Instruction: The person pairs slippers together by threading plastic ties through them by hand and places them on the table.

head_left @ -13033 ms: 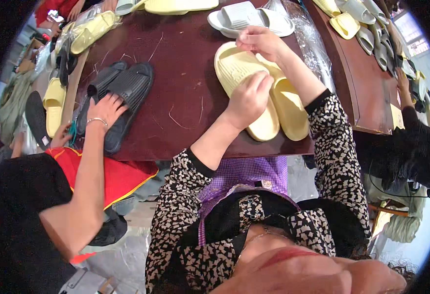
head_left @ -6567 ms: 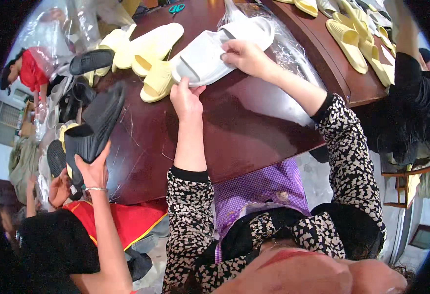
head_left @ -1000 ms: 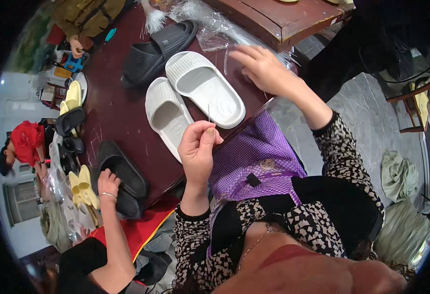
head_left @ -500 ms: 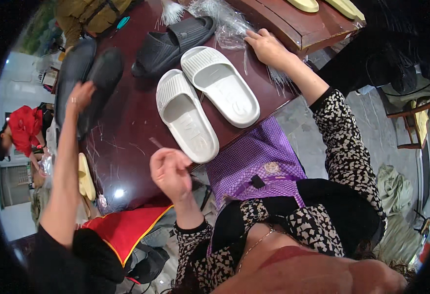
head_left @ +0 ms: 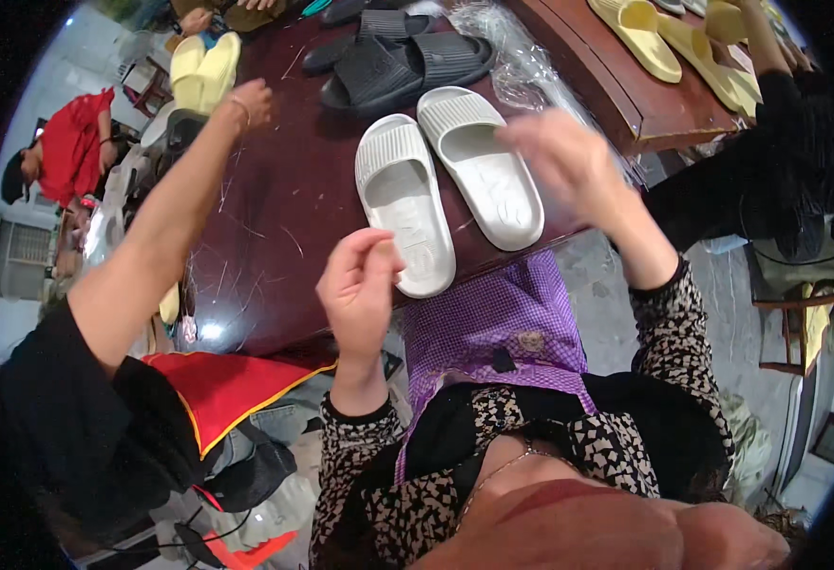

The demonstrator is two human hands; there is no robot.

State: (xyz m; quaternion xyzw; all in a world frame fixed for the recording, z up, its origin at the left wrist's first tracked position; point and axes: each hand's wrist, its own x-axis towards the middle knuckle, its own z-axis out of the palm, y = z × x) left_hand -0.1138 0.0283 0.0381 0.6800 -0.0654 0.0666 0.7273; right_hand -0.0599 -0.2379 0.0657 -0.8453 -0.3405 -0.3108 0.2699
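Two white slide sandals lie side by side on the dark brown table (head_left: 274,218): the left one (head_left: 403,199) and the right one (head_left: 482,163). My left hand (head_left: 358,287) hovers at the near table edge, just beside the heel of the left sandal, fingers curled and pinched together; I see nothing held. My right hand (head_left: 569,161) is raised and blurred over the right sandal's outer side, fingers loosely spread, holding nothing visible.
A black pair of slides (head_left: 403,66) lies behind the white ones, next to crumpled clear plastic (head_left: 521,71). A co-worker's arm (head_left: 165,209) reaches across the left of the table toward yellow slides (head_left: 199,62). More yellow slides (head_left: 659,38) lie on a second table at right.
My right hand has lifted away from the plastic toward the white sandals. My left hand has risen to the left sandal's heel. The co-worker's arm has let go of the black slides.
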